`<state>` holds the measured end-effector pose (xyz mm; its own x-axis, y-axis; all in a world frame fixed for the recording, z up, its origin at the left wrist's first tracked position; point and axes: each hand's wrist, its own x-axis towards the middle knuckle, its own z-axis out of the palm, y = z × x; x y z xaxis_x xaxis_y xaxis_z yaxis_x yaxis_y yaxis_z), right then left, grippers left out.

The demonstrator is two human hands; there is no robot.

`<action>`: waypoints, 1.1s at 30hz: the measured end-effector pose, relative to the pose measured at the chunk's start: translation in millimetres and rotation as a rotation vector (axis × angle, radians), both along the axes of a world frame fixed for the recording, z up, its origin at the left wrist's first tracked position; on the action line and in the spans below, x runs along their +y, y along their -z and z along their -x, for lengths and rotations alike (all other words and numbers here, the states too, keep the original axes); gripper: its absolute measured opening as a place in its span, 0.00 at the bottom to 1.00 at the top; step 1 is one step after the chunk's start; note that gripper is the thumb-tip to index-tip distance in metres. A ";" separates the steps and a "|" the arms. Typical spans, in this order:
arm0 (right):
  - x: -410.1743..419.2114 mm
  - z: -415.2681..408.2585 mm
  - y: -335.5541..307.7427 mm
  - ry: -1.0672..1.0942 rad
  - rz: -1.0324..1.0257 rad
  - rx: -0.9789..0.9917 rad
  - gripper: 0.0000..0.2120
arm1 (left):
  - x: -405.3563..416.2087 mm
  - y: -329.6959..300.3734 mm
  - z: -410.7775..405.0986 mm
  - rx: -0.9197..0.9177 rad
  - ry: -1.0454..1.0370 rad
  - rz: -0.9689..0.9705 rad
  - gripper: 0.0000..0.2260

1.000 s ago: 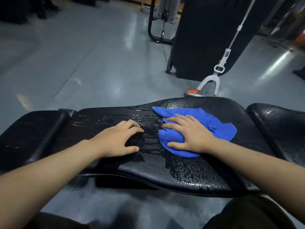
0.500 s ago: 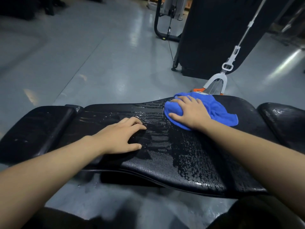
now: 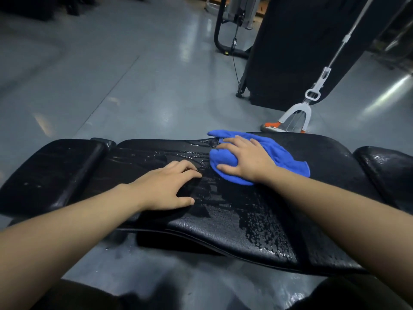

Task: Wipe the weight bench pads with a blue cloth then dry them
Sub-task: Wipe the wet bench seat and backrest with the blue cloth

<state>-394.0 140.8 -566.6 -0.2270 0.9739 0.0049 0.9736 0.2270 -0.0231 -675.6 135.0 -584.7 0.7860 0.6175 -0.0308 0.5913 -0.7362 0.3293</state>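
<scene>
Black vinyl beads with water along the near edge of the middle pad, so you are mid-wipe. Your left hand rests loosely spread on it; farther on, your right hand presses the bunched blue cloth by the far edge. Next, I judge, sweep it nearward over those droplets.

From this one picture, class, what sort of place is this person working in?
Most likely a gym: a long padded bench, a cable machine behind it, and a smooth grey floor.
</scene>
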 end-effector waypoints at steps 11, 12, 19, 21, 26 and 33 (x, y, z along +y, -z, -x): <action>-11.3 20.4 4.4 0.022 -0.001 -0.041 0.35 | -5.1 -0.2 16.1 0.020 -0.064 0.006 0.29; -28.7 24.0 2.6 -0.017 0.012 -0.033 0.35 | -6.9 0.0 17.8 0.024 -0.070 0.003 0.29; -148.2 43.8 6.4 -0.293 0.073 -0.053 0.34 | -14.7 1.7 36.0 0.030 -0.094 0.007 0.29; -153.6 42.8 5.8 -0.324 0.085 -0.052 0.34 | -16.9 1.3 38.1 0.035 -0.099 0.002 0.29; -118.1 36.4 5.0 -0.291 0.019 -0.021 0.33 | -22.6 -1.8 41.0 0.054 -0.105 0.003 0.29; -99.9 53.0 10.6 0.077 -0.113 -0.064 0.31 | -31.3 -10.4 41.7 0.155 -0.123 0.021 0.30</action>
<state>-447.0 40.8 -577.2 -0.1546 0.9825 0.1040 0.9870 0.1489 0.0608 -717.3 103.7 -574.3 0.6896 0.7065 -0.1590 0.7210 -0.6493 0.2420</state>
